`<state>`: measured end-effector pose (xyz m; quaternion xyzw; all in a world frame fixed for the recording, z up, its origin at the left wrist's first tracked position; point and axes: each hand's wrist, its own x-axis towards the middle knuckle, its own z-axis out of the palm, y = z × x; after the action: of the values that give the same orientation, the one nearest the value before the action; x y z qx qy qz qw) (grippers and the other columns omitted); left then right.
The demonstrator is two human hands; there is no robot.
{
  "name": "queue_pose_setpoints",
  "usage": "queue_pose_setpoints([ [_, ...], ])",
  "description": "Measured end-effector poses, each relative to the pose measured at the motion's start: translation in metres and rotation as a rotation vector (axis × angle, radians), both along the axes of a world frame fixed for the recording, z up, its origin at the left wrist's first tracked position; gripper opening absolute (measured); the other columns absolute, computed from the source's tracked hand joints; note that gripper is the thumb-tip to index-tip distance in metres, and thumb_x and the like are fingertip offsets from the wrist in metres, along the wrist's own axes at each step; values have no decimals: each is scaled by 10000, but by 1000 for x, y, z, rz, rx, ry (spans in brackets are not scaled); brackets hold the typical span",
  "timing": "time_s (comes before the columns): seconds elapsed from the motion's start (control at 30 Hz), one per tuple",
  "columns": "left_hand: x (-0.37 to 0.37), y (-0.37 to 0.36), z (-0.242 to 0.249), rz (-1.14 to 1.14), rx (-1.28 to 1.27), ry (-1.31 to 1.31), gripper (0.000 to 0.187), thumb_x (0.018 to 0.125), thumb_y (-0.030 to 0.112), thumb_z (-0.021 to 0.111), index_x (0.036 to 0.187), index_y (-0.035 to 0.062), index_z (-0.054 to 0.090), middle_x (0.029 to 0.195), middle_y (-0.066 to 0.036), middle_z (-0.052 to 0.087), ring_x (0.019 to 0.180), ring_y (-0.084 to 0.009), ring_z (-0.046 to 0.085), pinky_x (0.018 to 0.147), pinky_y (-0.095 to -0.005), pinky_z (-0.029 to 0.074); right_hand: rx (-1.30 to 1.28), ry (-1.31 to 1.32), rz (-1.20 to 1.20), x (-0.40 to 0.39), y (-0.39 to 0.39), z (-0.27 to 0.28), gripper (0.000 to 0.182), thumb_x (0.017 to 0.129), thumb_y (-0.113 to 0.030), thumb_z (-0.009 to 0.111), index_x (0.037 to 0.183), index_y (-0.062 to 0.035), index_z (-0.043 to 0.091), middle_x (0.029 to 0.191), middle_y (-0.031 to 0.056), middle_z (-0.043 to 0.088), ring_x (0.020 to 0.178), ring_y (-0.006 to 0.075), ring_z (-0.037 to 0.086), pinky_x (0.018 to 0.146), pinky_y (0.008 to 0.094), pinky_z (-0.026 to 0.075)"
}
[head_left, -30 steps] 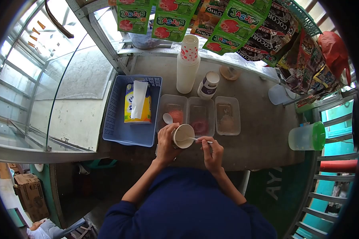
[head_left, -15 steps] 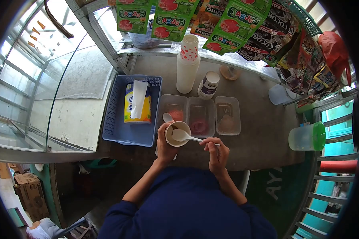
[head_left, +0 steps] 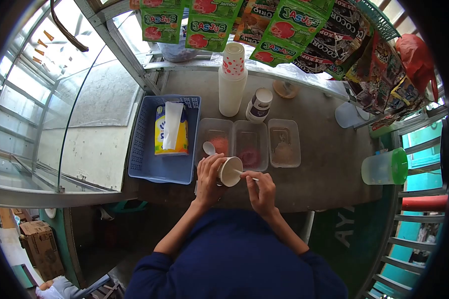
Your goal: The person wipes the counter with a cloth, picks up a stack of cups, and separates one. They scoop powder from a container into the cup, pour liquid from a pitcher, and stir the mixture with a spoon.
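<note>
My left hand [head_left: 209, 174] is wrapped round a paper cup [head_left: 231, 172], which tilts with its mouth toward the right. My right hand [head_left: 262, 190] pinches the handle of a white plastic spoon [head_left: 249, 176]; its bowl is inside the cup, mostly hidden. Just beyond the hands stand three clear plastic containers: one with orange-pink powder [head_left: 219, 145], one with darker pink powder [head_left: 250, 157] and one with pale brown powder [head_left: 284, 152]. A second white spoon [head_left: 209, 148] rests in the orange-pink one.
A blue basket [head_left: 136, 149] holding a tissue pack [head_left: 171, 129] lies at left. Behind the containers stand stacked cups [head_left: 232, 89] and a white-lidded jar [head_left: 260, 105]. A green-lidded tub [head_left: 384, 167] is at right. Drink sachets [head_left: 284, 30] hang overhead.
The cup has tipped over toward the right, and my left hand has turned with it. My right hand has moved slightly left and lower, pushing the spoon deeper into the cup.
</note>
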<state>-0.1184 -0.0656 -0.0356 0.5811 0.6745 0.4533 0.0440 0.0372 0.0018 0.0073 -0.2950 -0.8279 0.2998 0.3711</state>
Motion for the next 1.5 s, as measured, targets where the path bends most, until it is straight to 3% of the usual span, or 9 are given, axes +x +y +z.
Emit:
queue_pose_setpoints([
  [0.23, -2, 1, -1, -7, -19, -194, 774, 561, 108, 813, 1233, 90, 429, 1211, -112, 523, 1144, -313, 483, 972, -430, 354, -328, 91, -66, 4, -1, -16, 177, 934, -114, 484, 925, 0, 619, 829, 90, 679, 610, 70, 548, 565, 215, 451],
  [0.53, -1, 2, -5, 38, -38, -359, 796, 576, 101, 836, 1238, 72, 395, 1125, -122, 555, 1052, -286, 551, 889, -383, 444, -723, 473, -8, 11, 5, -10, 217, 953, -148, 450, 974, 6, 601, 826, 102, 669, 630, 90, 540, 610, 225, 439],
  [0.87, -5, 2, -6, 152, 5, -452, 815, 605, 110, 836, 1252, 56, 344, 1108, -131, 541, 1022, -272, 568, 858, -366, 471, -630, 632, -217, 42, 39, -28, 260, 970, -186, 411, 949, 11, 579, 802, 106, 634, 633, 91, 528, 597, 221, 420],
  [1.0, 2, 0, 0, 122, 109, -482, 825, 624, 127, 837, 1265, 53, 322, 1161, -118, 500, 1064, -242, 536, 891, -348, 447, -334, 140, -226, 45, 48, -36, 220, 944, -129, 447, 974, 7, 618, 849, 84, 638, 668, 86, 533, 599, 226, 435],
  [1.07, 8, 1, 2, 295, 331, -799, 865, 638, 123, 834, 1292, 47, 271, 1220, -105, 435, 1115, -212, 484, 933, -330, 406, -202, 3, -176, 45, 47, -34, 209, 934, -107, 458, 987, 2, 629, 869, 78, 640, 680, 84, 535, 599, 228, 442],
  [1.23, 9, -1, 4, 261, 308, -459, 878, 675, 87, 803, 1316, 44, 205, 1223, -92, 404, 1127, -195, 459, 955, -319, 380, -327, 94, -232, 39, 42, -14, 201, 924, -92, 465, 998, -8, 631, 888, 75, 640, 662, 90, 541, 603, 229, 452],
  [1.3, 13, 6, 11, 379, 235, -972, 875, 669, 102, 810, 1307, 46, 215, 1187, -88, 429, 1094, -192, 483, 940, -306, 393, -308, 122, -238, 37, 42, -10, 200, 924, -94, 463, 994, -8, 630, 889, 73, 640, 658, 89, 541, 603, 227, 449],
  [1.43, 18, 0, 0, 228, 200, -559, 787, 669, 80, 806, 1259, 33, 288, 1149, -96, 482, 1069, -189, 517, 914, -300, 419, -295, 242, -242, 35, 40, 3, 218, 927, -108, 439, 957, 7, 622, 862, 74, 630, 650, 86, 532, 586, 234, 434],
  [1.5, 18, 1, 0, 234, 157, -595, 769, 648, 56, 809, 1246, 45, 326, 1168, -113, 502, 1084, -220, 529, 917, -330, 432, -298, 316, -214, 36, 37, 11, 201, 902, -72, 438, 930, 9, 620, 853, 82, 623, 651, 103, 536, 585, 246, 441],
])
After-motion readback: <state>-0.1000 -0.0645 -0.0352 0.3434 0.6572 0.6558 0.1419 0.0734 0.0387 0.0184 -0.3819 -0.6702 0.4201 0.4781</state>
